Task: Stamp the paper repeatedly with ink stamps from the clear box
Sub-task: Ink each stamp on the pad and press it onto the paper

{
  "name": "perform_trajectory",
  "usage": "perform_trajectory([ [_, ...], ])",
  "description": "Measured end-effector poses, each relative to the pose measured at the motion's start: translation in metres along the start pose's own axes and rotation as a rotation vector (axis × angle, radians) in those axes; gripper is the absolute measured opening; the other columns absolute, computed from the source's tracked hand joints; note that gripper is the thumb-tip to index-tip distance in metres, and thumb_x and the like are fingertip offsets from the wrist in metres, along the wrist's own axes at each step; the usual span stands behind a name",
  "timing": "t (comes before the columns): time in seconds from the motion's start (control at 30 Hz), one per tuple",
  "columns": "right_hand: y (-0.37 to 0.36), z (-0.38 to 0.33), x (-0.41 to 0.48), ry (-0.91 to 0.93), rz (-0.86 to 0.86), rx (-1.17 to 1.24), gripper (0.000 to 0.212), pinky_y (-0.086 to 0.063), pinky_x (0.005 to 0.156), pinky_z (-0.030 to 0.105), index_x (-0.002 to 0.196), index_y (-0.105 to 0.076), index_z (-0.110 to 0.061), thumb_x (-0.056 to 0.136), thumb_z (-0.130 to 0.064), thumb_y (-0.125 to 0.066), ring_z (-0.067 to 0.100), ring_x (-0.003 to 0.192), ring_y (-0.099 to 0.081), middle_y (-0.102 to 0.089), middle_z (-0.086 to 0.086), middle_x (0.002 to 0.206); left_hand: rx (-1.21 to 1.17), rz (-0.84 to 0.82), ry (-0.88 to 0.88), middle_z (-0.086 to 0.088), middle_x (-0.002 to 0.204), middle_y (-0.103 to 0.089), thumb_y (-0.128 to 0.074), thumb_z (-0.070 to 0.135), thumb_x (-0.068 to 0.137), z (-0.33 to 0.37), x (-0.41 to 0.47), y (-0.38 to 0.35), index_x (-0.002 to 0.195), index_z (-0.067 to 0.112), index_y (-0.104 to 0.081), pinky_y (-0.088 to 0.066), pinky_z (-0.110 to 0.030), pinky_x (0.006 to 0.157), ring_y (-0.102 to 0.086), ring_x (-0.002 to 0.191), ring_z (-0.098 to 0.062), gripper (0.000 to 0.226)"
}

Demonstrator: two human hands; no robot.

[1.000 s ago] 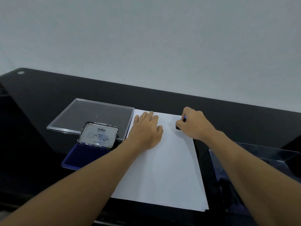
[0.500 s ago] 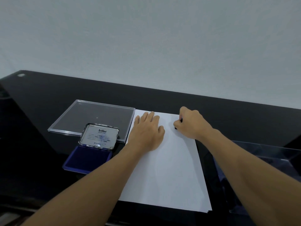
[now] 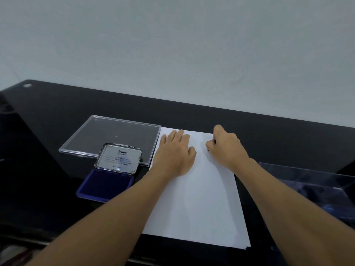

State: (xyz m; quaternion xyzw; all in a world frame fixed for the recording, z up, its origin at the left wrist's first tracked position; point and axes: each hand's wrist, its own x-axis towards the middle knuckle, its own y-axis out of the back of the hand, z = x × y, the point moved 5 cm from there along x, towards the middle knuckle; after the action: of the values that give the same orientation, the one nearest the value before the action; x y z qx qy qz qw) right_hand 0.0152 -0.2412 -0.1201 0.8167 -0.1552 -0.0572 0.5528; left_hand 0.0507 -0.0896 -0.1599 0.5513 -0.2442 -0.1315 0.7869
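A stack of white paper [image 3: 199, 200] lies on the black table [image 3: 57, 116]. My left hand [image 3: 173, 152] rests flat on its upper left part, fingers straight. At the paper's upper right, my right hand [image 3: 225, 147] is curled round a small stamp, pressed down onto the sheet. The stamp is almost wholly hidden inside the fist; only a dark bit [image 3: 208, 149] shows beneath the fingers. An open blue ink pad [image 3: 104, 184] with its metal lid raised sits left of the paper. The clear box [image 3: 315, 181] stands at the right edge, behind my right forearm.
A flat clear plastic lid [image 3: 113, 136] lies behind the ink pad, touching the paper's left edge. The table's far edge meets a pale wall [image 3: 172, 54]. A dark object [image 3: 23, 150] fills the left side of the table.
My right hand has closed further over the stamp, so its blue top no longer shows. The left hand stays flat on the paper. The camera has shifted slightly.
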Motion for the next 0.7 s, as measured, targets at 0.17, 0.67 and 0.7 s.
perform_trajectory([
  [0.17, 0.001, -0.001, -0.002, 0.008, 0.000, -0.003, 0.029, -0.027, 0.048, 0.031, 0.075, -0.027, -0.021, 0.096, -0.015, -0.045, 0.016, 0.055, -0.030, -0.040, 0.003, 0.067, 0.007, 0.007, 0.003, -0.006, 0.149, -0.041, -0.024, 0.036, 0.091, 0.000, -0.001, 0.000, 0.132, 0.011, -0.049, -0.019, -0.043, 0.115, -0.032, 0.135, -0.023, 0.054],
  [0.67, 0.000, 0.000, 0.000, -0.011, -0.069, 0.038, 0.025, -0.029, 0.050, 0.033, 0.078, -0.029, -0.019, 0.096, -0.016, -0.045, 0.017, 0.058, -0.032, -0.043, 0.004, 0.072, 0.011, -0.008, 0.002, -0.006, 0.151, -0.039, -0.023, 0.036, 0.092, 0.001, -0.001, 0.000, 0.135, 0.012, -0.047, -0.019, -0.044, 0.116, -0.031, 0.137, -0.023, 0.056],
  [0.7, 0.001, -0.001, -0.001, -0.009, -0.070, 0.034, 0.027, -0.029, 0.049, 0.031, 0.076, -0.028, -0.021, 0.097, -0.016, -0.044, 0.016, 0.057, -0.032, -0.042, 0.004, 0.071, 0.011, -0.010, 0.004, -0.005, 0.152, -0.038, -0.024, 0.036, 0.093, 0.000, -0.001, 0.000, 0.136, 0.012, -0.047, -0.018, -0.044, 0.117, -0.030, 0.138, -0.023, 0.054],
])
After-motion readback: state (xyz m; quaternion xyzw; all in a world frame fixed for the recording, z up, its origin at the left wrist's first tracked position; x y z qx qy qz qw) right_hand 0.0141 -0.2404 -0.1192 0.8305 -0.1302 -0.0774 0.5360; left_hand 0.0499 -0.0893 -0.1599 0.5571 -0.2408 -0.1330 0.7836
